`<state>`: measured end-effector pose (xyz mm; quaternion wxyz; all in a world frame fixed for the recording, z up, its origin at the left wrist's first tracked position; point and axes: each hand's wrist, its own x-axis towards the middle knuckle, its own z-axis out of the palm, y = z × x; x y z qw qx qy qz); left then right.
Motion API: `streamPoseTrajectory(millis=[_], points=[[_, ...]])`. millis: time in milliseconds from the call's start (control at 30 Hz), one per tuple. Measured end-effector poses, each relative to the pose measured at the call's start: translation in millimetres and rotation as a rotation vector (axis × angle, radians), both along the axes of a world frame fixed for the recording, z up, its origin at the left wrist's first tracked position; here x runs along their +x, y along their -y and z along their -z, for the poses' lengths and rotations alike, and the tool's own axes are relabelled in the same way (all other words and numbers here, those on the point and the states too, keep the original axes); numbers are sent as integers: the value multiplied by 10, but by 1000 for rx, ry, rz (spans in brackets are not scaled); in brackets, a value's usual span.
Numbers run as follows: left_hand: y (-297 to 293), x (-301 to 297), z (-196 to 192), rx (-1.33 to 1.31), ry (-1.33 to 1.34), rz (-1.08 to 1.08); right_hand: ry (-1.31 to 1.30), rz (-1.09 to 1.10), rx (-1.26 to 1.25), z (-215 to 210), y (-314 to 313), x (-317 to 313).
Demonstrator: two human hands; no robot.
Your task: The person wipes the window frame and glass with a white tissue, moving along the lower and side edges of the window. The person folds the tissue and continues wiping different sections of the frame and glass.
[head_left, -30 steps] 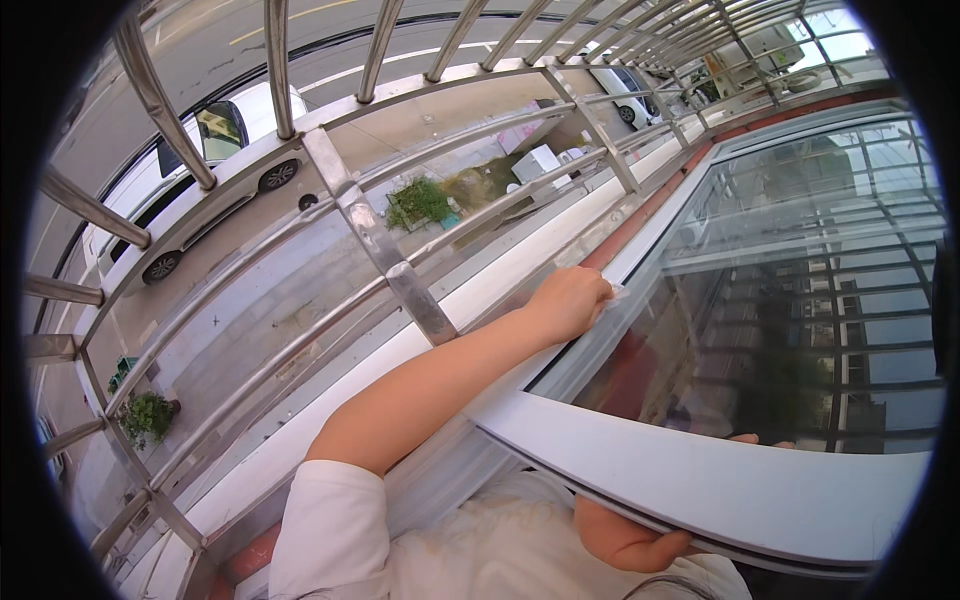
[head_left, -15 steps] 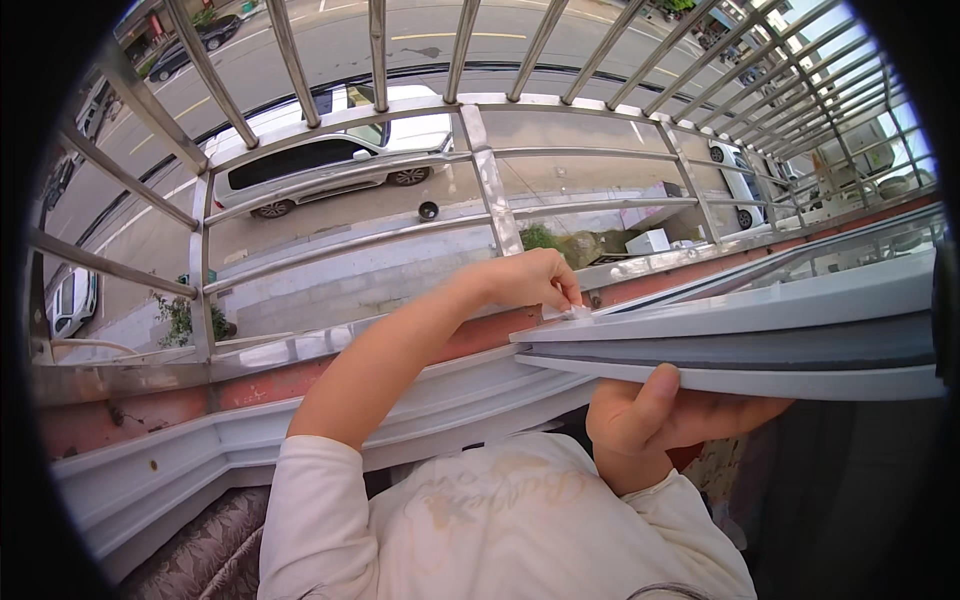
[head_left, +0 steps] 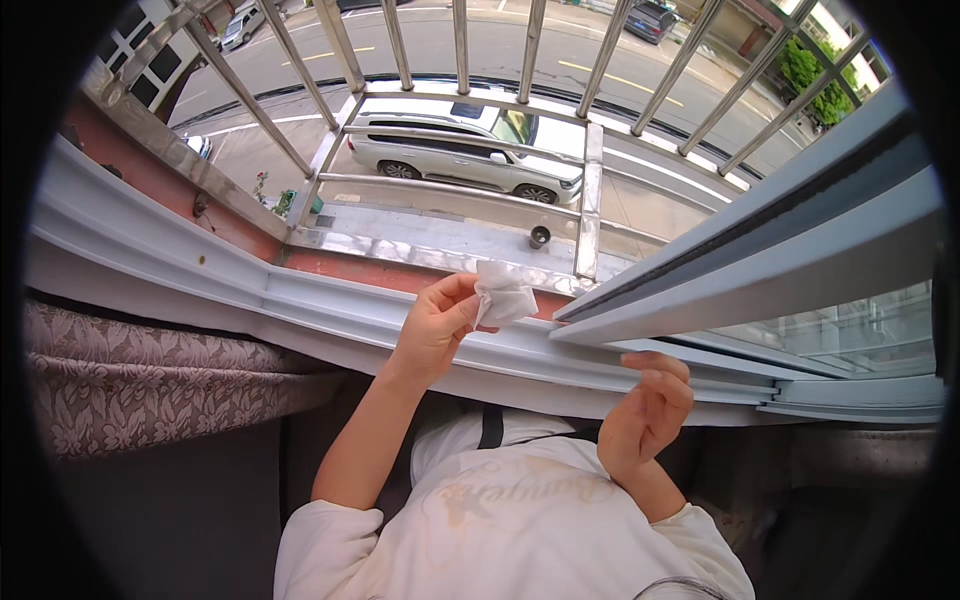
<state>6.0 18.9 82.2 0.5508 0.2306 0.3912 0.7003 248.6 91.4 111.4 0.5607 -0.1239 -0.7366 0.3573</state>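
A white tissue (head_left: pixel 508 303) is being pinched in the left hand (head_left: pixel 436 330) over the window track (head_left: pixel 330 300), apparently to leave its folds free; the right hand (head_left: pixel 648 415) is being held half-open, seemingly empty, near the sash (head_left: pixel 760 272) at right.

My tissue (head_left: pixel 508 300) is matt, creased paper; the bars (head_left: pixel 592 205) look glossy metal, the frame (head_left: pixel 750 287) smooth plastic.

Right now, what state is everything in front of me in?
White tissue: crumpled, held up
Left hand: pinching the tissue
Right hand: fingers loosely curled, nothing visible in it
Window sash: at the right, leaving the window open
Floral curtain: gathered in folds at the left
White SUV: standing outside, visible side doors shut
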Motion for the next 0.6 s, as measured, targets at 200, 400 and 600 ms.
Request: streamPoseTrajectory(millis=[200,400,600], points=[[348,636,33,87,189,-61,226,-219,-354,-34,68,-247],[469,839,52,-31,-102,-172,384,-289,-338,267,20,-134],[575,1024,325,-317,-570,-293,489,-195,-181,562,-21,-20]])
